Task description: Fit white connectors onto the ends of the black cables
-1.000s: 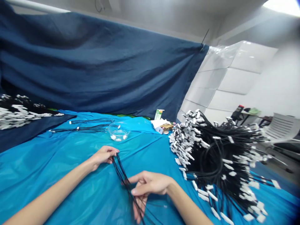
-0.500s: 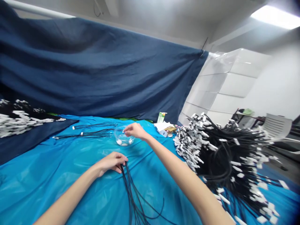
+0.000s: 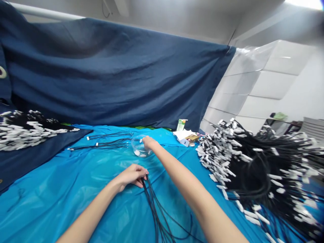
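My left hand (image 3: 135, 174) pinches the upper ends of several black cables (image 3: 155, 202), which trail down toward the front edge of the view. Beyond it, my right hand (image 3: 149, 143) is at the right side of a clear round bowl (image 3: 135, 147), its fingertips pointing down over the rim. A few white pieces (image 3: 140, 154) lie in the bottom of the bowl. The right fingertips are partly hidden and small, so I cannot make out whether they hold anything.
Bundled black cables with white ends (image 3: 238, 162) are heaped at the right. Another such pile (image 3: 27, 131) lies at the left on dark cloth. Thin cables (image 3: 111, 144) lie left of the bowl. Papers and a small box (image 3: 186, 136) stand behind, right of the bowl.
My right hand has lowered from above the bowl's right rim to the bowl itself. The view has turned slightly left, shifting things rightward. My left hand still holds the cables.
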The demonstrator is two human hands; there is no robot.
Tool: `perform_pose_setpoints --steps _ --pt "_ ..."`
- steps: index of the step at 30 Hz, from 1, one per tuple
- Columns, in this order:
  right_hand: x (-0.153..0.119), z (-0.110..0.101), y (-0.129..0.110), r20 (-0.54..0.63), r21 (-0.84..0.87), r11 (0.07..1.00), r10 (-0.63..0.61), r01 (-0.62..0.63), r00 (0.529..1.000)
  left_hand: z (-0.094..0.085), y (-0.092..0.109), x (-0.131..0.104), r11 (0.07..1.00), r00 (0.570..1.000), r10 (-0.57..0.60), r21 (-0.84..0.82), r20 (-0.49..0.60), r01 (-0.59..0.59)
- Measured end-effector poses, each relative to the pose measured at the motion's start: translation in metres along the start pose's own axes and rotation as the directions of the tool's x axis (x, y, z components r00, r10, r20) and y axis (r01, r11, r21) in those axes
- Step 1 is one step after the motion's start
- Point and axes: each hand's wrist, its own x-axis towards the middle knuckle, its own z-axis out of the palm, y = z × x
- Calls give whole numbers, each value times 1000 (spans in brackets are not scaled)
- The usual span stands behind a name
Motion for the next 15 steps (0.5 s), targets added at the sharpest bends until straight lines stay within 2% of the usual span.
perform_pose_setpoints --steps 2,4,7,11,13,15 --pt "-8 -10 -1 -30 -35 999 -25 24 999 -1 -1 0 1000 1000 4 5 11 -4" --pt "-24 -21 -3 -75 -32 994 -104 102 992 -2 -2 0 1000 1000 6 8 19 -6" --pt "-63 -28 -4 -148 39 976 -207 214 967 -2 -2 1 1000 1000 3 12 21 -3" --pt "-128 -16 5 -227 201 950 -194 240 954 -1 -2 3 1000 1000 14 9 8 -14" --pt "-154 -5 12 -223 431 876 -132 219 966 2 -2 4 1000 1000 27 -1 -10 -27" --pt "-170 5 19 -233 522 828 -93 205 968 5 -1 3 999 999 46 -10 -15 -46"
